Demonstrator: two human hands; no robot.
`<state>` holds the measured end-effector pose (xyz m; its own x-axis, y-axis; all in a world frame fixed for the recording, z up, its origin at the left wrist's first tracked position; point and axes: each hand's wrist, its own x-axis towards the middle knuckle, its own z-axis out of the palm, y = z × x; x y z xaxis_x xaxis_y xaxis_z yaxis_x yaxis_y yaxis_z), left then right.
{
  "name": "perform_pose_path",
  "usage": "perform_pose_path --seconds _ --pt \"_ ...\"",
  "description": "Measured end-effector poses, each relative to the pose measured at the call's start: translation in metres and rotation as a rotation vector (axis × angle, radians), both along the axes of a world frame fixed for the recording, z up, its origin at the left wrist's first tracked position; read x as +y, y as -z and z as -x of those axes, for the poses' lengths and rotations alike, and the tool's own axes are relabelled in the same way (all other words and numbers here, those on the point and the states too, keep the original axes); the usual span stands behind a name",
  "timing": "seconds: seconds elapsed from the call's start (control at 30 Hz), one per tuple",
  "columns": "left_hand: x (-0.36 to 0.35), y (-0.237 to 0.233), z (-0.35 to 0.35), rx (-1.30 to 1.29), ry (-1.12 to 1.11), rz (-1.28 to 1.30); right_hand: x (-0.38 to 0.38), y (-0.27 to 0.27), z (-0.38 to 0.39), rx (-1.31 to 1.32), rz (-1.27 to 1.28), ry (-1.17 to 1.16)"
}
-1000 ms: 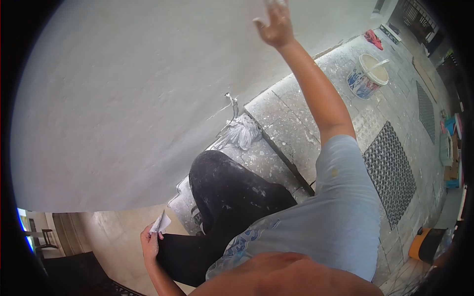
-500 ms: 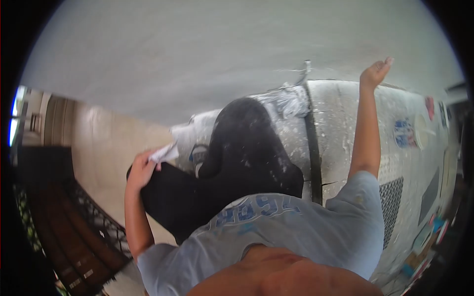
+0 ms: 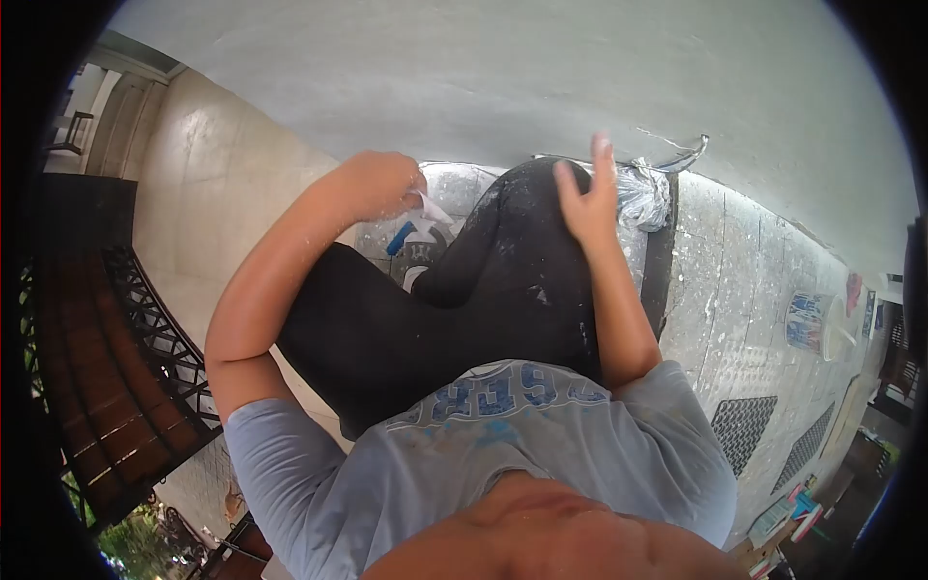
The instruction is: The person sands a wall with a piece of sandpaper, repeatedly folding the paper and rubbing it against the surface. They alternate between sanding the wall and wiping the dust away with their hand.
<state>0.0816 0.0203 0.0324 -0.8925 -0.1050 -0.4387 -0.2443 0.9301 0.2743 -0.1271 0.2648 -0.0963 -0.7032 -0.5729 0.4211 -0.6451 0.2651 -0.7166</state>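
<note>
Crouching close to a pale plastered wall point(image 3: 483, 77), the person holds the left hand point(image 3: 377, 184) out over a bent leg in black, paint-flecked trousers point(image 3: 483, 290). That hand's grip is narrow, with the fingers pinched on a small folded white sheet point(image 3: 426, 206). The sheet pokes out past the fingertips, just above what looks like a shoe point(image 3: 418, 253) on the speckled step. The right hand point(image 3: 585, 198) is wide open and holds nothing. Its fingers are spread and point up beside the knee, though I cannot tell if the palm touches the cloth. A crumpled plastic bag point(image 3: 643, 193) lies near it at the foot of the wall.

The sheet looks thin and very light, limp enough to bend yet stiffened a little by its fold. I cannot tell whether it is plain paper or something rougher. It would crease or flutter loose easily, so the folded edge, pinched between thumb and fingers, seems the surest hold.

Well apart, a bucket point(image 3: 812, 324) stands on the paving by two dark mats point(image 3: 739, 430), and an iron railing point(image 3: 145, 319) runs along the other side.
</note>
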Motion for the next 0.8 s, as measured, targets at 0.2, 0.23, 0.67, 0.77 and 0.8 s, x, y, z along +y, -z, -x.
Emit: perform_pose_path --seconds 0.2,0.23,0.67,0.77,0.8 --pt "-0.043 0.038 -0.002 -0.110 -0.127 -0.123 -0.056 0.021 0.093 -1.697 1.088 0.296" --pt "-0.048 0.043 -0.006 -0.153 -0.138 -0.136 -0.073 0.006 0.086 -1.669 1.054 0.215" --pt "-0.070 0.025 -0.027 0.089 -0.144 -0.297 -0.099 0.015 -0.088 -0.166 0.085 -0.746" --pt "-0.049 0.024 -0.019 0.134 -0.166 -0.365 -0.092 0.008 -0.102 -0.509 0.357 -0.668" --pt "-0.042 0.024 -0.015 0.117 -0.172 -0.367 -0.091 0.011 -0.104 -0.539 0.368 -0.613"
